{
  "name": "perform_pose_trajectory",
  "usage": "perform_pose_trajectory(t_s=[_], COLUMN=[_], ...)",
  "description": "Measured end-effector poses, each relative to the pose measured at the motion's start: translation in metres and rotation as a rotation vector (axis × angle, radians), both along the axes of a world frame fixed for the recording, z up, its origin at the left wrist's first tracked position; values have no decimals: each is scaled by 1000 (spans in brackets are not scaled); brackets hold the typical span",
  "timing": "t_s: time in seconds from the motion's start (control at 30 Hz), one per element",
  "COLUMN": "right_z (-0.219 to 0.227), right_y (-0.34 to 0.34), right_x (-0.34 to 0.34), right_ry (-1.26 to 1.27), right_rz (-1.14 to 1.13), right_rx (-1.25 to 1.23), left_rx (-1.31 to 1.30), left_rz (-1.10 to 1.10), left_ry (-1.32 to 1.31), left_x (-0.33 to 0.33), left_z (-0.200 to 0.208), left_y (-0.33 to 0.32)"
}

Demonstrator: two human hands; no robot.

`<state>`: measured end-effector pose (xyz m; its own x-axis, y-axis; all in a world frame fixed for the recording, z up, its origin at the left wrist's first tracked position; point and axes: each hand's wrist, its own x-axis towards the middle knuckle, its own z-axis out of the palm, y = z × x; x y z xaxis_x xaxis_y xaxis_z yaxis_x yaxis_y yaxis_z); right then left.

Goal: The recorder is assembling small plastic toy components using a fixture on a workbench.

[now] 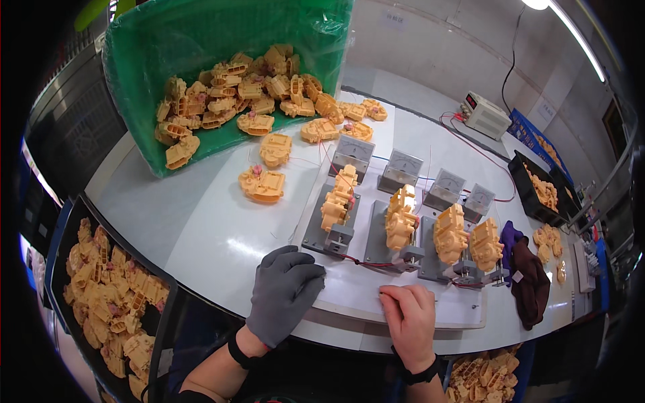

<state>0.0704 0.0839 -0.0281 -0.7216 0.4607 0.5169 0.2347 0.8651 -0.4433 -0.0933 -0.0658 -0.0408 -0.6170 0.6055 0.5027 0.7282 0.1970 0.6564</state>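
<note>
My left hand point(285, 295), in a grey glove, lies at the board's left front corner with its fingers curled. My right hand point(411, 322) is bare and rests at the front edge of the white board point(363, 295), fingers bent inward; nothing shows in either hand. Ahead of them, grey fixtures on the board hold yellow plastic housings upright: one at the left point(338, 198), one in the middle point(401, 218), and two at the right, a housing point(450, 234) and another housing point(486, 244). Behind the fixtures stand analogue panel meters point(405, 168) with wires.
A green plastic-lined crate point(134, 87) of yellow housings tips toward the table at the back left. Loose housings point(262, 184) lie before it. More fill a black bin point(173, 295) at the left. Right lie a brown cloth point(529, 282) and a black tray point(521, 181); a power supply point(487, 114) stands behind.
</note>
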Motion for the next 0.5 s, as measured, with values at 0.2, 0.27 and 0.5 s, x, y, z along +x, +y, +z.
perform_pose_trajectory(t_s=[0.2,0.27,0.5], right_z=[1,0,0], right_y=[-3,-3,-3], right_x=[0,0,-1], right_ry=[8,7,16], right_rz=[-7,-9,1], right_rx=[-1,1,11], left_rx=[2,-4,-14], left_rz=[-1,-9,8], left_ry=[12,12,13], left_x=[-1,0,0], left_z=[-1,-1,-1], left_y=[-2,-2,-3])
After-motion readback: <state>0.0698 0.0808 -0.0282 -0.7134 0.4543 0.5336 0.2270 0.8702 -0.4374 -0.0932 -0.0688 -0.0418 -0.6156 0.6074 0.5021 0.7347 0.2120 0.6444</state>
